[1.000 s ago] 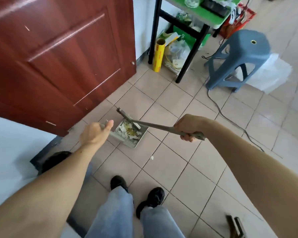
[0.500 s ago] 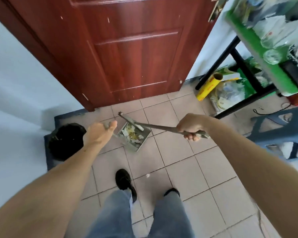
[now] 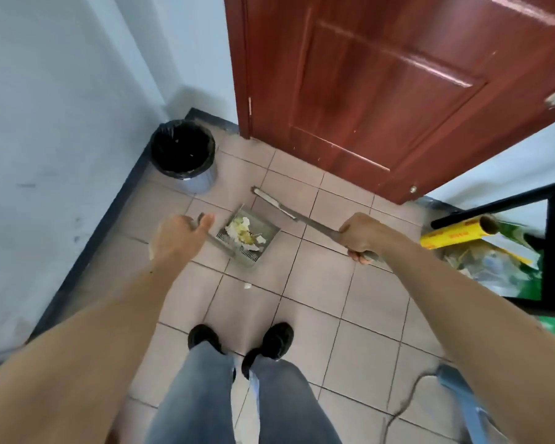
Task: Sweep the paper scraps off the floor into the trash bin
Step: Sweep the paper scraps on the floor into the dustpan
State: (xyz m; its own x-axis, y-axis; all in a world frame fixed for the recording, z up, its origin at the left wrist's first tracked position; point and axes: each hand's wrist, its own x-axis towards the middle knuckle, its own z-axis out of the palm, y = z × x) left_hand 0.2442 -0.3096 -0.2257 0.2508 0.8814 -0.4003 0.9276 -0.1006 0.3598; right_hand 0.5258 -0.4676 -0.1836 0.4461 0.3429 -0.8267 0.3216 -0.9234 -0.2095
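Observation:
My left hand (image 3: pixel 180 239) grips the handle of a grey dustpan (image 3: pixel 263 227) held above the tiled floor. White and yellowish paper scraps (image 3: pixel 244 233) lie heaped in the pan. My right hand (image 3: pixel 359 235) is closed around the grey handle of a broom (image 3: pixel 277 203), whose narrow head points up-left, past the pan toward the door. One small white scrap (image 3: pixel 247 286) lies on the floor below the pan. The trash bin (image 3: pixel 182 152), lined with a black bag, stands in the corner to the upper left of the pan, about one tile away.
A red-brown door (image 3: pixel 382 91) stands behind the broom head. White wall (image 3: pixel 61 123) runs along the left. On the right are a black table frame (image 3: pixel 551 251), a yellow film roll (image 3: pixel 458 233) and bags. My shoes (image 3: pixel 241 342) stand below; a cable (image 3: pixel 407 398) and a blue stool leg lie at lower right.
The view has turned left, bringing the trash bin fully into sight in the corner. The broom head has lifted off the dustpan and now lies apart from it, toward the door.

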